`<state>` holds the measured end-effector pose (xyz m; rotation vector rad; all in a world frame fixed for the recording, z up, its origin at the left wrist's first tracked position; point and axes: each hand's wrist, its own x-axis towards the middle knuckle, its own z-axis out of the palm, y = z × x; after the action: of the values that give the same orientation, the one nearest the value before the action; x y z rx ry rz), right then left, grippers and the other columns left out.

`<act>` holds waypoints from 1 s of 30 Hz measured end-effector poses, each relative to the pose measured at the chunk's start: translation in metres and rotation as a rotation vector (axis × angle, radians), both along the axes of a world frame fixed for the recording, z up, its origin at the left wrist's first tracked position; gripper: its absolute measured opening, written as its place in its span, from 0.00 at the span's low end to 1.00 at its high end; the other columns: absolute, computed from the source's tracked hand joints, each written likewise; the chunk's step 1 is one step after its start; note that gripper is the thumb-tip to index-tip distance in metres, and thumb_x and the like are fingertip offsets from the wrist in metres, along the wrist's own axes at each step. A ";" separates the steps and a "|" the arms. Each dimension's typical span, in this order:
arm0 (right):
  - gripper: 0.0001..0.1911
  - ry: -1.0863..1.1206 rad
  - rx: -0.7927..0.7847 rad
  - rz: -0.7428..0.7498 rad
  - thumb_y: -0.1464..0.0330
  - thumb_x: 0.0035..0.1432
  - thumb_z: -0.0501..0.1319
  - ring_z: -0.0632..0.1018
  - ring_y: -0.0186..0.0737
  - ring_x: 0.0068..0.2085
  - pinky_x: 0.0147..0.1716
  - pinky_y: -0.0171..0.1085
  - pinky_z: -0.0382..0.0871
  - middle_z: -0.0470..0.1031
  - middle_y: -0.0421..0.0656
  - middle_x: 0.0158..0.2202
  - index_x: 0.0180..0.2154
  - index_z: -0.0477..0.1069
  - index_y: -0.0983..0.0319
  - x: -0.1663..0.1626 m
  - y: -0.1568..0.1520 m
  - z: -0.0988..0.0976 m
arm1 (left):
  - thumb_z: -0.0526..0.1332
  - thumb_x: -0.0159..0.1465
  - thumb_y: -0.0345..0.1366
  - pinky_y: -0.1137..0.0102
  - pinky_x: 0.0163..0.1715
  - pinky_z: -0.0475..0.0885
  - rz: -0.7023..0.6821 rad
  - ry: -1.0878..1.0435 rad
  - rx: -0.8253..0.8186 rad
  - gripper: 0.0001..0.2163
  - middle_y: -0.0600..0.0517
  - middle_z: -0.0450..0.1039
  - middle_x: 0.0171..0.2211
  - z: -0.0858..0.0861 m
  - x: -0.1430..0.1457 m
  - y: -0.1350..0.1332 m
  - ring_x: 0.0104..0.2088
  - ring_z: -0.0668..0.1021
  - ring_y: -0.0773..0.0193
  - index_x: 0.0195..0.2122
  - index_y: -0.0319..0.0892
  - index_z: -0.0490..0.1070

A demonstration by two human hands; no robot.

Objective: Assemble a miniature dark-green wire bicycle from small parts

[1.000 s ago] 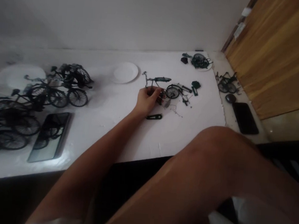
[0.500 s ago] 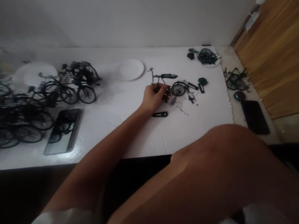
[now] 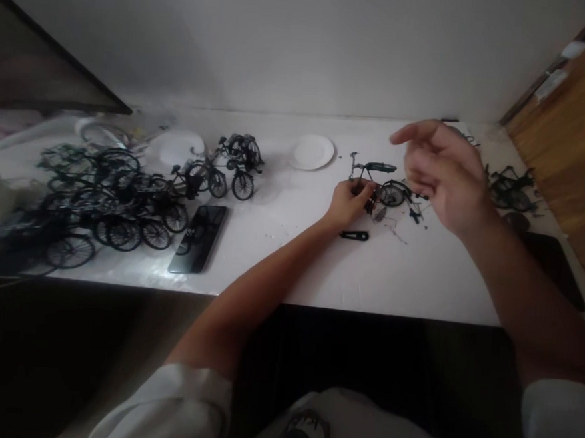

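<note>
My left hand (image 3: pixel 351 202) rests on the white tabletop, its fingers closed around the lower part of a miniature bicycle (image 3: pixel 380 167). The bicycle's thin silvery front post and long dark upper part stick out above the fingers. Just right of the hand is a small spoked wheel (image 3: pixel 392 194); whether it is joined to the bicycle I cannot tell. My right hand (image 3: pixel 443 173) is raised over the loose parts, slightly blurred, index finger stretched out and the others bent, with nothing seen in it. A flat dark piece with a slot (image 3: pixel 354 235) lies below my left hand.
Many miniature bicycles (image 3: pixel 124 197) crowd the left side. Beside them lies a phone (image 3: pixel 198 239). A white plate (image 3: pixel 314 152) sits near the wall. At right are another small bicycle (image 3: pixel 510 187), a round dark object (image 3: pixel 517 222) and a dark flat device (image 3: pixel 552 264).
The view has swung left, showing more miniature bicycles. My right hand has come into view above the parts, and the large bare limb at lower right is gone. My left hand keeps its hold.
</note>
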<state>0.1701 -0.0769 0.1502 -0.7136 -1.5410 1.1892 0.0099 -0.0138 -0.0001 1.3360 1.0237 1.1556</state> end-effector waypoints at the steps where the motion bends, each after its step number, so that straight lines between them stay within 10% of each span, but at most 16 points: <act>1: 0.10 0.043 0.005 -0.086 0.61 0.64 0.70 0.53 0.32 0.25 0.21 0.35 0.49 0.55 0.32 0.25 0.45 0.76 0.56 0.004 0.011 -0.013 | 0.65 0.73 0.43 0.73 0.30 0.73 -0.005 -0.001 0.008 0.13 0.48 0.82 0.29 -0.001 0.001 0.002 0.28 0.81 0.67 0.39 0.38 0.80; 7: 0.13 0.168 -0.064 -0.410 0.56 0.58 0.69 0.47 0.32 0.21 0.21 0.37 0.38 0.46 0.30 0.19 0.33 0.70 0.55 0.024 0.048 -0.084 | 0.63 0.75 0.42 0.72 0.31 0.74 -0.023 -0.001 0.006 0.13 0.47 0.82 0.31 -0.003 0.001 0.005 0.28 0.80 0.68 0.39 0.38 0.79; 11: 0.14 0.182 -0.104 -0.339 0.61 0.59 0.69 0.50 0.31 0.20 0.22 0.38 0.40 0.49 0.31 0.18 0.26 0.68 0.56 0.026 0.045 -0.105 | 0.64 0.74 0.42 0.72 0.32 0.74 -0.020 -0.027 0.009 0.12 0.47 0.82 0.33 -0.004 -0.001 0.006 0.28 0.81 0.68 0.41 0.38 0.79; 19: 0.22 0.008 -0.151 -0.315 0.54 0.62 0.67 0.55 0.33 0.20 0.22 0.39 0.45 0.53 0.35 0.18 0.21 0.66 0.56 0.021 0.031 -0.128 | 0.64 0.74 0.42 0.70 0.33 0.75 0.036 -0.059 0.030 0.12 0.48 0.82 0.33 0.001 -0.006 0.008 0.28 0.80 0.68 0.38 0.39 0.78; 30: 0.23 0.027 -0.173 -0.355 0.50 0.54 0.77 0.53 0.29 0.20 0.21 0.35 0.44 0.56 0.29 0.19 0.39 0.73 0.57 0.013 0.027 -0.115 | 0.67 0.72 0.48 0.73 0.30 0.74 -0.053 -0.091 0.101 0.16 0.49 0.82 0.32 0.001 -0.006 0.007 0.28 0.80 0.69 0.38 0.39 0.79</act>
<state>0.1832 -0.0503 0.0353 -1.0341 -1.2339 1.0641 0.0040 -0.0072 0.0011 1.3682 0.8700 1.2304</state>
